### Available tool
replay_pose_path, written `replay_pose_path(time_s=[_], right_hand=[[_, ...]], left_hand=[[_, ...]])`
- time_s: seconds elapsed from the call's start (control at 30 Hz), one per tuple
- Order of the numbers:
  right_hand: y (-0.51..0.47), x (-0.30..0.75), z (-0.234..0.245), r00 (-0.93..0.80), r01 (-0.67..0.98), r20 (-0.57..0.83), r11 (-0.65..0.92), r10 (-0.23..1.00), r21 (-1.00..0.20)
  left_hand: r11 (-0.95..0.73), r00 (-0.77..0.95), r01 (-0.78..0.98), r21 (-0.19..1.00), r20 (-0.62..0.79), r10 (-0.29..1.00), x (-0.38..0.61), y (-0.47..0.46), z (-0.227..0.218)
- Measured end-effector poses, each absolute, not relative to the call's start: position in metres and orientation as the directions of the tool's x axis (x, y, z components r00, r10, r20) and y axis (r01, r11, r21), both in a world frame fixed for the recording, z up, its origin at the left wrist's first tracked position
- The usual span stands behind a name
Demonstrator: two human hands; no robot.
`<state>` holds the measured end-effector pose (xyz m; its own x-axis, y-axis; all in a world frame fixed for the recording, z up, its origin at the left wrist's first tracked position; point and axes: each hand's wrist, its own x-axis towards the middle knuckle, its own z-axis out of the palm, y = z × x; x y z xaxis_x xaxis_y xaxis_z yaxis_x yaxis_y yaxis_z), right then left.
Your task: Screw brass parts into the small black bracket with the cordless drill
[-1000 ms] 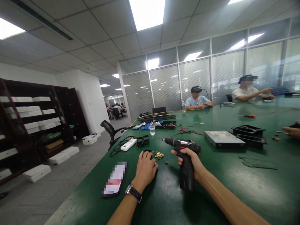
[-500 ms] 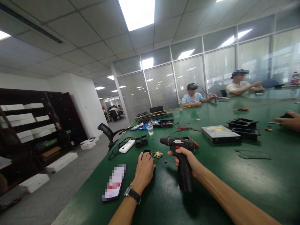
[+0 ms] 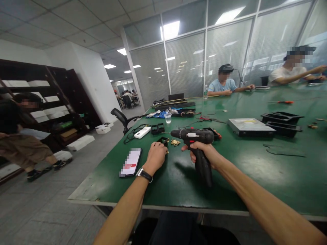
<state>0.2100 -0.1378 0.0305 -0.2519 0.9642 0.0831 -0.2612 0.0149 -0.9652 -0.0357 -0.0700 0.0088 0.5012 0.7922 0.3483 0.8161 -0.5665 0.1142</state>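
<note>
My right hand (image 3: 201, 153) is wrapped round the grip of a black cordless drill (image 3: 192, 136), raised over the table with its bit pointing left. My left hand (image 3: 156, 156), wearing a wristwatch (image 3: 144, 175), has its fingers curled at the near edge of a small black plastic box (image 3: 162, 140); its fingertips are partly hidden. Just right of that box lies a small pile of brass-coloured screws (image 3: 175, 142). A phone (image 3: 131, 162) lies left of my left hand.
Behind my hands are a white power bank (image 3: 142, 132), a black compartment tray (image 3: 157, 128) and a clear plastic cup (image 3: 168, 118). To the right lie a flat metal drive (image 3: 250, 127) and black trays (image 3: 282, 120). Two people sit across the green table (image 3: 242, 180); another is at the left.
My view has tilted down and shifted, showing the table's near edge. A person has come into view at the left. The drill stays in my right hand; my left hand remains by the black box.
</note>
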Motion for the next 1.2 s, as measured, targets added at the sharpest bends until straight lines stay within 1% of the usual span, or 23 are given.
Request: replay_pose_path(time_s=[0.23,0.4,0.53,0.63,0.7,0.77,0.8,0.87,0.9,0.93,1.0,1.13,1.2], right_hand=[[-0.13,0.213,0.022,-0.254,-0.33,0.048,-0.04,0.966,-0.943],[-0.135,0.209,0.028,-0.242,-0.357,0.079,-0.013,0.967,-0.934],[-0.138,0.209,0.031,-0.232,-0.346,0.079,-0.006,0.969,-0.938],[-0.137,0.209,0.029,-0.23,-0.346,0.088,0.003,0.969,-0.938],[-0.136,0.209,0.029,-0.233,-0.349,0.084,-0.003,0.969,-0.937],[-0.136,0.208,0.03,-0.231,-0.36,0.079,-0.01,0.97,-0.933],[-0.137,0.207,0.031,-0.229,-0.368,0.077,-0.013,0.97,-0.93],[-0.138,0.206,0.034,-0.213,-0.388,0.079,-0.01,0.974,-0.922],[-0.138,0.205,0.035,-0.202,-0.397,0.081,-0.006,0.976,-0.918],[-0.139,0.205,0.036,-0.194,-0.402,0.079,-0.005,0.978,-0.915],[-0.139,0.204,0.037,-0.179,-0.413,0.08,-0.001,0.981,-0.911],[-0.138,0.204,0.035,-0.18,-0.411,0.084,0.002,0.98,-0.911],[-0.137,0.205,0.034,-0.185,-0.401,0.079,-0.002,0.98,-0.916]], left_hand=[[-0.562,0.518,0.825,0.06,0.316,0.795,-0.039,-0.066,0.011],[-0.554,0.505,0.828,0.083,0.317,0.803,-0.041,-0.064,0.005],[-0.603,0.531,0.791,0.102,0.374,0.76,-0.04,-0.067,0.003],[-0.629,0.516,0.767,0.128,0.46,0.723,-0.04,-0.066,0.006],[-0.59,0.423,0.786,0.183,0.537,0.73,-0.042,-0.063,0.008],[-0.483,0.237,0.82,0.308,0.586,0.775,-0.047,-0.056,0.009],[-0.41,0.122,0.822,0.394,0.583,0.804,-0.05,-0.053,0.009],[-0.279,-0.071,0.781,0.559,0.523,0.849,-0.058,-0.044,0.006],[-0.234,-0.13,0.756,0.612,0.49,0.862,-0.061,-0.04,0.005],[-0.209,-0.159,0.743,0.636,0.471,0.868,-0.064,-0.037,0.003],[-0.195,-0.156,0.755,0.626,0.46,0.874,-0.065,-0.032,-0.001],[-0.192,-0.064,0.825,0.532,0.425,0.903,-0.053,-0.032,-0.005],[-0.188,-0.042,0.84,0.508,0.407,0.913,-0.045,-0.035,-0.004]])
